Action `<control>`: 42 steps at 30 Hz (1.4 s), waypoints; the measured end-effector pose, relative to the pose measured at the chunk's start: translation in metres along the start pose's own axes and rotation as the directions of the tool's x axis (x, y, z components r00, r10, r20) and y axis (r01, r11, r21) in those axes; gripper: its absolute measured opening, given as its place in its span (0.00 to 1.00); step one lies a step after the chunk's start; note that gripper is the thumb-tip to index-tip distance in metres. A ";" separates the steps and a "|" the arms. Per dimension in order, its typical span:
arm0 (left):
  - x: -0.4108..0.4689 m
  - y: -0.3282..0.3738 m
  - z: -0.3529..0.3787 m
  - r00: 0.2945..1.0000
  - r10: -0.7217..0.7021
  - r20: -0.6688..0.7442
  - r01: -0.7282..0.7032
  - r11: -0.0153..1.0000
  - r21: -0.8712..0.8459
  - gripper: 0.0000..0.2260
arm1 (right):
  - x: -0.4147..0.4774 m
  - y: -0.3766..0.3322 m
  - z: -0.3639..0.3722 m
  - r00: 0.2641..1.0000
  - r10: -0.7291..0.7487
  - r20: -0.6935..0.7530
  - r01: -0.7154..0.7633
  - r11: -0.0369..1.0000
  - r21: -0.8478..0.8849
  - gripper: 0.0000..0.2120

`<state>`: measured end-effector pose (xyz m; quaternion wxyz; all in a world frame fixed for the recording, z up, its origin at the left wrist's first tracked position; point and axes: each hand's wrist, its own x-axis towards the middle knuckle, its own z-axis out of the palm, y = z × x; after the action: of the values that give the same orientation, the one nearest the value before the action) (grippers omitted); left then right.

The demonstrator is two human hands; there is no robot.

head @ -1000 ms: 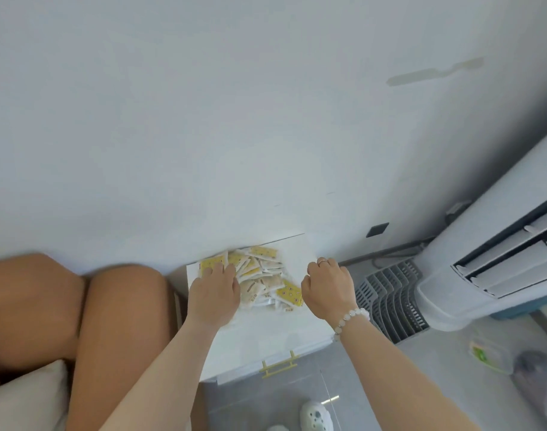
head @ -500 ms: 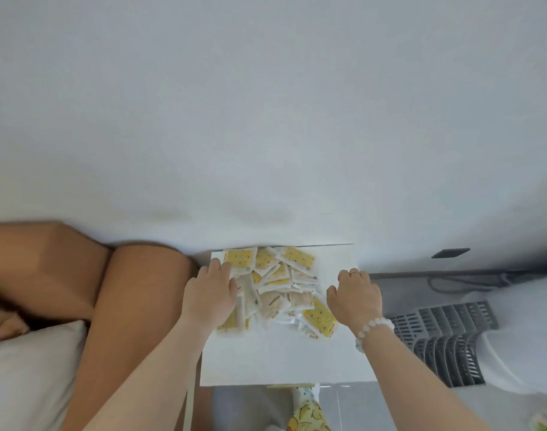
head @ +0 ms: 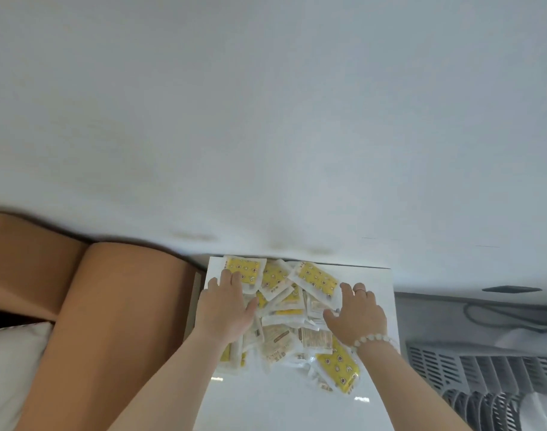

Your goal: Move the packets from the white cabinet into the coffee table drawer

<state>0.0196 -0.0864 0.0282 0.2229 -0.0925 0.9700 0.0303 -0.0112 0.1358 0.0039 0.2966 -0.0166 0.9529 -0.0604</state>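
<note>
Head view: packets (head: 317, 279) heaped on white cabinet (head: 281, 399) against pale wall (head: 266, 119)

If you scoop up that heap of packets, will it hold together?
Probably not: the packets lie loose, overlapping, in glossy wrappers, so some may slip out. They look thin, likely light and floppy. The left hand and right hand flanking them should help.

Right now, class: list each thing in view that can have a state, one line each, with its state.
Packets, heaped loosely on the cabinet.
Cabinet, top bearing the packets; front out of view.
Left hand, flat on the packets' left side, fingers straight.
Right hand, at the packets' right edge, fingers bent down; grip unclear.
</note>
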 end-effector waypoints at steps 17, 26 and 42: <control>0.097 0.047 0.087 0.953 -0.173 0.250 0.230 0.948 -0.221 0.48 | 0.067 0.006 0.064 0.994 -0.031 0.105 0.005 0.971 0.238 0.41; 0.100 0.033 0.088 0.949 -0.177 0.260 0.231 0.953 -0.195 0.42 | 0.067 0.009 0.055 0.992 -0.068 0.109 0.045 0.979 0.199 0.38; 0.113 0.001 0.084 0.936 -0.277 0.216 0.322 0.921 -0.217 0.32 | 0.076 -0.014 0.064 1.000 0.024 0.017 -0.025 0.997 0.074 0.23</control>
<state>-0.0445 -0.0960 -0.0966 0.2986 -0.2644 0.9084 0.1255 -0.0374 0.1101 -0.0894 0.3055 0.0058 0.9477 -0.0919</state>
